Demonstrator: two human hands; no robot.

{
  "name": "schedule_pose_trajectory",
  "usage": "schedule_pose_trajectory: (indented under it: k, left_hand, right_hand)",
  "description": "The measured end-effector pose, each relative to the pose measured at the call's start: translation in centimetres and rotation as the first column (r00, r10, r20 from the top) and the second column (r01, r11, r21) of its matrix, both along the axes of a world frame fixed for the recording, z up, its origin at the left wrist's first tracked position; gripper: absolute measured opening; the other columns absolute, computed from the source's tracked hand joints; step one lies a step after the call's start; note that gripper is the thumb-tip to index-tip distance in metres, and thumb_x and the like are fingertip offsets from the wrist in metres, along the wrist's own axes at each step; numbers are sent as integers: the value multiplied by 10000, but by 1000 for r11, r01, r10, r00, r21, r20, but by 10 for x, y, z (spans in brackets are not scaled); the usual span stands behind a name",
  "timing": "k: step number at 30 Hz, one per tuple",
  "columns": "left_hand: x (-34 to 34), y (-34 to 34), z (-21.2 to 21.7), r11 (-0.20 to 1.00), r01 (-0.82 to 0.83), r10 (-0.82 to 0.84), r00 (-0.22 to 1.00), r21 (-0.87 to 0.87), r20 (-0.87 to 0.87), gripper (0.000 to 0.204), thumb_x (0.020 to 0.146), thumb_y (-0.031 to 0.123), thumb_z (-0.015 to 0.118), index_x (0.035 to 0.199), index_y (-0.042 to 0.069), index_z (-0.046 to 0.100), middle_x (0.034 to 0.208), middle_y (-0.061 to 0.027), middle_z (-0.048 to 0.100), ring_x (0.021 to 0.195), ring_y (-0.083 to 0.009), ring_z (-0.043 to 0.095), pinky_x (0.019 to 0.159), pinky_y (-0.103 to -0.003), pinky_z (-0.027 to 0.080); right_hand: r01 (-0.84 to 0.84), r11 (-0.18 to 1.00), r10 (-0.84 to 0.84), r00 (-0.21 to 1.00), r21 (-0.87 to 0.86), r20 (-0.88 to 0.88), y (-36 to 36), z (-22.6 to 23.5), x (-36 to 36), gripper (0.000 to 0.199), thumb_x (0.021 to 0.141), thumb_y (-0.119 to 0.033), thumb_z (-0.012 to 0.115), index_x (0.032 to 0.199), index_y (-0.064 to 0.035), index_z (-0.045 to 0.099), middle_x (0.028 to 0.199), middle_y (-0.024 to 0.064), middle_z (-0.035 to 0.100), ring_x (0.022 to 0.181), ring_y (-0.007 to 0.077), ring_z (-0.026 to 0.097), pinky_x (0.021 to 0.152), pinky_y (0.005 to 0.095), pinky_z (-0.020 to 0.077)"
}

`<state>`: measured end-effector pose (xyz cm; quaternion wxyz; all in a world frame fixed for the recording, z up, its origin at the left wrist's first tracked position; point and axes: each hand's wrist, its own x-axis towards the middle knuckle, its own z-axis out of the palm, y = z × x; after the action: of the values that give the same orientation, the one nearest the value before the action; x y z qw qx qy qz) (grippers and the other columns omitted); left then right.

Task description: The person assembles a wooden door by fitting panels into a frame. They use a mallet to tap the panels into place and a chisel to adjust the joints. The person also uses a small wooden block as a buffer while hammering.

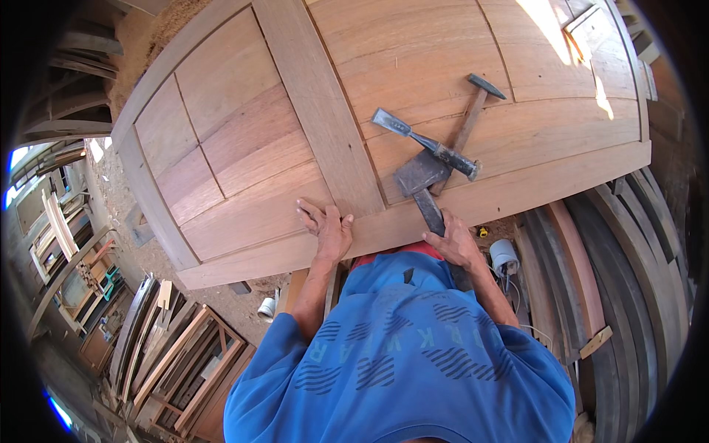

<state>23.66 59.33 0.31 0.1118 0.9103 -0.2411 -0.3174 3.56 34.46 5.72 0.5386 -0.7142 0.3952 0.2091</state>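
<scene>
A large wooden panelled door [317, 88] lies flat in front of me. My left hand [329, 232] rests on its near rail beside the middle upright, fingers loosely spread and holding nothing. To the right, my right hand [456, 240] is closed round the dark handle of a mallet [422, 173]. The mallet's blocky head is over the door, and the end of its handle hangs down by my body. Just beyond the head is a chisel [425, 140], its wide blade pointing left. It crosses the wooden handle of a hammer [473, 111], whose metal head points away from me.
Long curved boards [628, 258] are stacked at my right. A white container [504, 257] stands under the door's near edge, and a white cup-like thing [266, 308] sits to the left. Wooden frames [196, 369] lean at the lower left. A flat piece [587, 29] lies on the far right.
</scene>
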Motion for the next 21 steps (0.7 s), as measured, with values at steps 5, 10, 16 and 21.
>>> schedule_pose_trajectory:
  k: [5, 10, 16, 21]
  left_hand:
    - [0, 1, -3, 1000, 5, -5, 1000, 6, 11, 420, 958, 283, 696, 1205, 18, 484, 1546, -501, -184, 1417, -730, -94, 1079, -821, 78]
    - [-1, -3, 0, 1000, -17, 17, 1000, 18, -8, 457, 943, 279, 710, 1222, -4, 483, 1545, -505, -172, 1418, -728, -87, 1096, -808, 77]
    - [-2, -5, 0, 999, -39, 39, 999, -1, 2, 447, 930, 264, 723, 1204, -20, 513, 1544, -506, -164, 1416, -732, -72, 1102, -805, 86]
    - [-4, -4, 0, 998, -54, 55, 998, -24, 25, 418, 933, 273, 712, 1171, -24, 541, 1555, -497, -151, 1418, -729, -60, 1100, -807, 94]
  right_hand:
    - [-32, 994, 44, 993, 107, -112, -11, 14, 14, 587, 853, -323, 744, 1206, 104, 553, 1082, 337, 647, 1060, 496, 623, 930, 514, 483]
    - [-54, 999, 54, 998, -1, -18, -5, -2, 3, 543, 837, -314, 749, 1148, 91, 564, 973, 337, 644, 946, 476, 644, 848, 506, 496]
    - [-167, 986, 168, 983, 23, -78, -10, 13, 5, 513, 812, -299, 751, 1115, 82, 589, 948, 333, 673, 955, 490, 666, 842, 518, 521]
    - [-221, 973, 226, 971, 71, -73, -5, 11, -3, 531, 799, -299, 752, 1157, 64, 604, 995, 335, 686, 1015, 493, 669, 878, 526, 528]
